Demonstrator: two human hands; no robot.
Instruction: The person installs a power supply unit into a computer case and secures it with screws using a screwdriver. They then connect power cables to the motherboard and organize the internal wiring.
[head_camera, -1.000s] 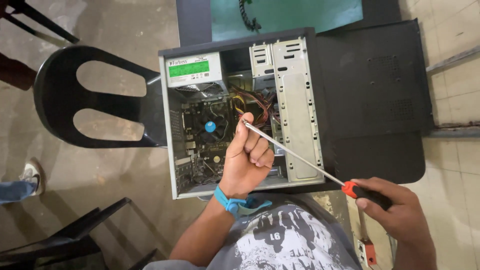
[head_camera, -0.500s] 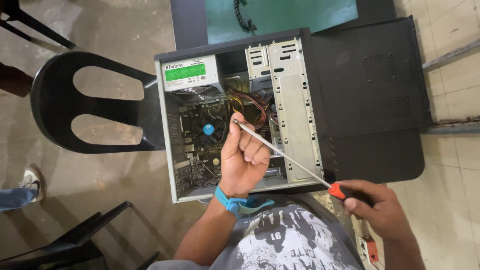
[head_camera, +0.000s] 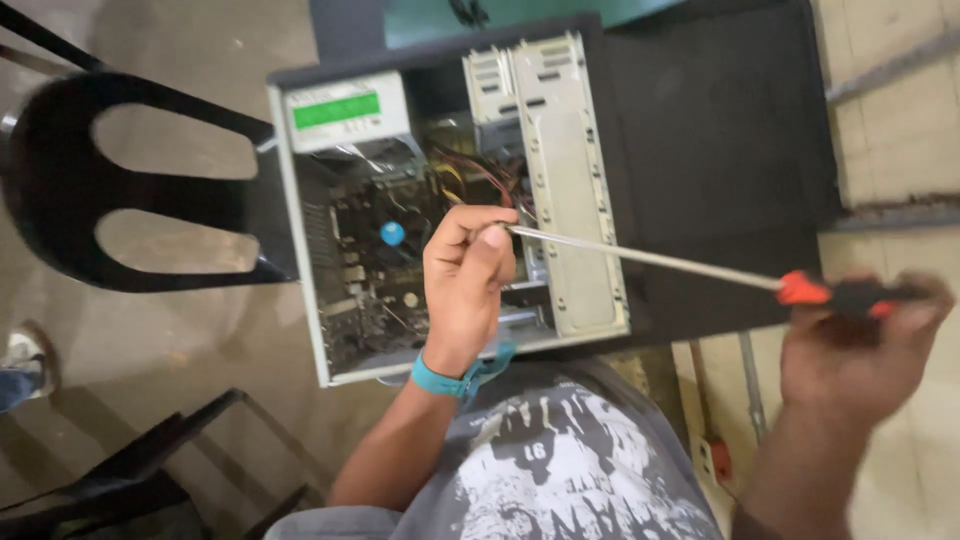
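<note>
An open desktop computer case (head_camera: 580, 170) lies on its side in front of me, its motherboard (head_camera: 375, 260) and wiring exposed. My right hand (head_camera: 860, 345) grips the red and black handle of a long screwdriver (head_camera: 650, 258). The thin metal shaft runs left across the drive cage. My left hand (head_camera: 465, 285) hovers over the case interior and pinches the shaft's tip between thumb and fingers. A teal band circles that wrist.
A black plastic chair (head_camera: 130, 190) stands left of the case, and a second dark chair frame (head_camera: 150, 470) sits at the lower left. Someone's shoe (head_camera: 25, 355) shows at the left edge. A power supply (head_camera: 345, 110) with a green label fills the case's top left corner.
The screwdriver handle and my right hand swung up and right, so the shaft now lies nearly level. My left hand stayed on the tip over the motherboard.
</note>
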